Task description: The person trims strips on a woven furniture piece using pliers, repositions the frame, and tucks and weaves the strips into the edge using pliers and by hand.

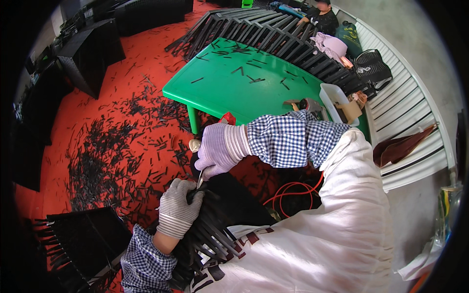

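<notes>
My right hand (220, 144), in a pale striped knit glove, is closed around a hand tool with a thin metal shaft (200, 178). A cream rounded knob (194, 145) shows beside its knuckles, perhaps the tool's handle end. The shaft points down at black flat strips (212, 239) that fan out over my lap. On these strips lies my left hand (178, 207), gloved alike, its fingers bent around them close to the tool's tip. The tip itself is hidden among the strips. A black panel (234, 195) lies under the work.
A green table (210, 85) with scattered strip offcuts and a clear plastic bin (337, 105) stands ahead. Offcuts litter the red floor (132, 58). Black woven furniture (90, 56) stands left; black frames (273, 31) are stacked behind the table. A red hose (288, 188) coils nearby. Another person (325, 19) sits far right.
</notes>
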### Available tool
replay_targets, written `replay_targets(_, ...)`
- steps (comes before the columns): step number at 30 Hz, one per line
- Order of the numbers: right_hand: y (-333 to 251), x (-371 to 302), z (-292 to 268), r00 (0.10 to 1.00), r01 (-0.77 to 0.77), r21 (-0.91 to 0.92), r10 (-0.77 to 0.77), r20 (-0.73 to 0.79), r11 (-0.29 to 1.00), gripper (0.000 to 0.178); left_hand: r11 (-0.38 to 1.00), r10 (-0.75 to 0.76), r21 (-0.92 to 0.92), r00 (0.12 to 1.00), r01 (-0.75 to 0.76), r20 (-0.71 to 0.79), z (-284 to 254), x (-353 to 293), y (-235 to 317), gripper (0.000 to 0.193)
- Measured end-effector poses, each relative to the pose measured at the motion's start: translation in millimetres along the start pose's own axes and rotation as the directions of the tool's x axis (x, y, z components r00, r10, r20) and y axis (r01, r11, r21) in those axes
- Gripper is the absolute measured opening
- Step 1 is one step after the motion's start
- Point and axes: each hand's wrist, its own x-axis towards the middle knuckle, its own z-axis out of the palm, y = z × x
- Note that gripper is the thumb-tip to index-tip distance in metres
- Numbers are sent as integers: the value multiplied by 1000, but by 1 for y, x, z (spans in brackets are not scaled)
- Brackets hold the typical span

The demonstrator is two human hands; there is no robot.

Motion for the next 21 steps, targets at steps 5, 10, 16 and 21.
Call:
replay_targets(5, 0, -5, 4, 998, -53, 78, 54, -14, 996, 42, 1000, -4, -23, 1000, 3, -16, 2, -1, 0, 21)
replay_targets(10, -1, -2, 4, 997, -3, 60, 7, -73, 998, 41, 996, -89, -9, 995, 90, 44, -7, -1, 2, 22)
replay_targets(16, -6, -5, 6, 994, -75, 35, 78, -79, 997, 44, 999, 54, -1, 998, -54, -24, 0, -4, -3, 23)
replay_targets(21, -1, -6, 7, 997, -4, 60, 9, -81, 998, 40, 999, -43, -28, 999, 44, 21, 2, -3, -2, 23)
